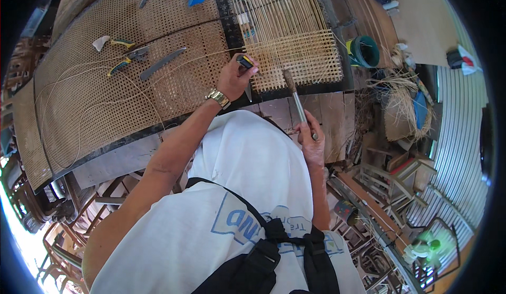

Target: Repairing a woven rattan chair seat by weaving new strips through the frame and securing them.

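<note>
- Left hand (234,79) grips a small dark tool (244,62), apparently a chisel, at the woven cane panel's (300,56) edge;
- right hand (311,136) clasps a hammer (296,96) just beside it.

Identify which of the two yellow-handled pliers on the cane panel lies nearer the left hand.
The lower pliers, beside the grey saw blade; the other lies farther up from the left hand.

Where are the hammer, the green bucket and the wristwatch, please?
hammer (298,103): head view, on its metal shaft.
green bucket (366,51): head view, on its rim.
wristwatch (218,98): head view, on its band.
</note>
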A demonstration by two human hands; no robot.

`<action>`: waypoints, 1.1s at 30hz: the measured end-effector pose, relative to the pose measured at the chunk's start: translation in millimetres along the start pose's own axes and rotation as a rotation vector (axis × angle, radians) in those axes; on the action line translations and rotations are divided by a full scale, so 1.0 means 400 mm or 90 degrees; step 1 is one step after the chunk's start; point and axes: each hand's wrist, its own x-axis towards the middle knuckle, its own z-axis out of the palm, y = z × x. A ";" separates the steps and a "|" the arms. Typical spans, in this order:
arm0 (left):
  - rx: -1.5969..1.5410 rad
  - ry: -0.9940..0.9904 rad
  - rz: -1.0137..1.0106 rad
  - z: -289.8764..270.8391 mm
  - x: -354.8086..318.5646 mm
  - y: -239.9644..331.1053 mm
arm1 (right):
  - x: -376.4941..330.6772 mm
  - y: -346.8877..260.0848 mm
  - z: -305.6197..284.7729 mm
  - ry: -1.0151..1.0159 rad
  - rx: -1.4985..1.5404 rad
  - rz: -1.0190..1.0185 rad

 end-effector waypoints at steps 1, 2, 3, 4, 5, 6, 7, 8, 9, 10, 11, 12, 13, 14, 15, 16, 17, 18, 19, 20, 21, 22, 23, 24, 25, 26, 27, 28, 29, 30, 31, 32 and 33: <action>0.000 0.000 0.000 0.001 0.001 -0.001 | 0.006 -0.005 0.002 0.000 0.000 0.000; 0.026 -0.038 -0.015 0.002 0.002 -0.003 | 0.012 -0.012 0.003 -0.005 -0.019 -0.006; 0.052 -0.076 -0.031 0.002 0.003 -0.004 | 0.017 -0.019 0.004 -0.011 -0.038 -0.011; 0.052 -0.078 -0.030 0.003 0.004 0.003 | 0.021 -0.032 0.013 -0.009 -0.037 -0.011; 0.076 -0.099 -0.017 0.003 0.003 0.012 | 0.023 -0.046 0.026 -0.030 -0.070 -0.009; 0.100 -0.119 -0.004 0.002 0.002 0.020 | 0.023 -0.058 0.035 -0.052 -0.103 -0.006; 0.100 -0.120 -0.002 0.001 0.003 0.025 | 0.023 -0.067 0.037 -0.051 -0.102 -0.007; 0.099 -0.127 0.001 -0.002 0.004 0.030 | 0.022 -0.075 0.039 -0.058 -0.115 -0.012; 0.097 -0.134 0.004 -0.006 0.006 0.031 | 0.020 -0.079 0.039 -0.065 -0.128 -0.016; 0.097 -0.134 0.006 -0.007 0.007 0.027 | 0.016 -0.073 0.035 -0.064 -0.128 -0.018; -0.030 -0.060 -0.002 -0.008 0.005 0.016 | 0.010 -0.060 0.026 -0.020 -0.085 -0.017; -0.156 0.014 -0.010 -0.010 0.003 0.005 | 0.004 -0.054 0.017 0.024 -0.042 -0.017; -0.154 0.014 -0.009 -0.021 0.005 -0.009 | -0.002 -0.057 0.008 0.023 -0.040 -0.017; -0.123 0.055 -0.018 -0.037 0.009 -0.023 | -0.007 -0.063 -0.001 -0.015 -0.065 0.000; -0.093 0.097 -0.028 -0.052 0.013 -0.037 | -0.007 -0.067 -0.005 -0.053 -0.090 0.018; -0.047 0.095 -0.043 -0.059 0.015 -0.040 | -0.005 -0.059 -0.002 -0.052 -0.090 0.017; -0.048 0.094 -0.042 -0.058 0.018 -0.041 | 0.000 -0.047 0.003 -0.115 -0.113 0.005; -0.049 0.083 -0.045 -0.056 0.024 -0.043 | 0.005 -0.039 0.008 -0.179 -0.136 -0.008; -0.050 0.074 -0.050 -0.054 0.024 -0.040 | 0.006 -0.043 0.023 -0.181 -0.137 -0.007; -0.051 0.075 -0.051 -0.052 0.029 -0.037 | 0.007 -0.045 0.043 -0.170 -0.146 -0.005; -0.018 0.084 -0.045 -0.049 0.039 -0.034 | 0.008 -0.051 0.058 -0.159 -0.155 -0.003; 0.016 0.094 -0.040 -0.049 0.046 -0.022 | 0.010 -0.062 0.069 -0.163 -0.156 -0.003; 0.016 0.097 -0.042 -0.047 0.053 -0.010 | 0.011 -0.078 0.078 -0.111 -0.133 0.014; 0.021 0.077 -0.029 -0.044 0.061 0.003 | 0.014 -0.086 0.084 -0.059 -0.109 0.030; 0.025 0.056 -0.016 -0.042 0.066 0.011 | 0.024 -0.074 0.080 -0.061 -0.109 0.030; 0.051 0.037 0.040 -0.037 0.072 0.001 | 0.037 -0.055 0.072 -0.044 -0.091 -0.013; 0.050 0.037 0.041 -0.035 0.082 -0.008 | 0.048 -0.040 0.063 -0.027 -0.073 -0.057; 0.066 0.012 0.057 -0.034 0.092 -0.007 | 0.052 -0.041 0.063 -0.024 -0.063 -0.053; 0.082 -0.013 0.074 -0.035 0.103 -0.008 | 0.058 -0.045 0.060 -0.023 -0.063 -0.053; 0.082 -0.014 0.074 -0.034 0.117 -0.022 | 0.064 -0.050 0.056 -0.034 -0.046 -0.056; 0.057 -0.013 0.087 -0.035 0.134 -0.029 | 0.071 -0.057 0.056 -0.047 -0.029 -0.059; 0.032 -0.012 0.099 -0.036 0.143 -0.037 | 0.075 -0.062 0.058 -0.047 -0.028 -0.061; 0.033 -0.012 0.100 -0.037 0.146 -0.045 | 0.078 -0.065 0.061 -0.038 -0.031 -0.061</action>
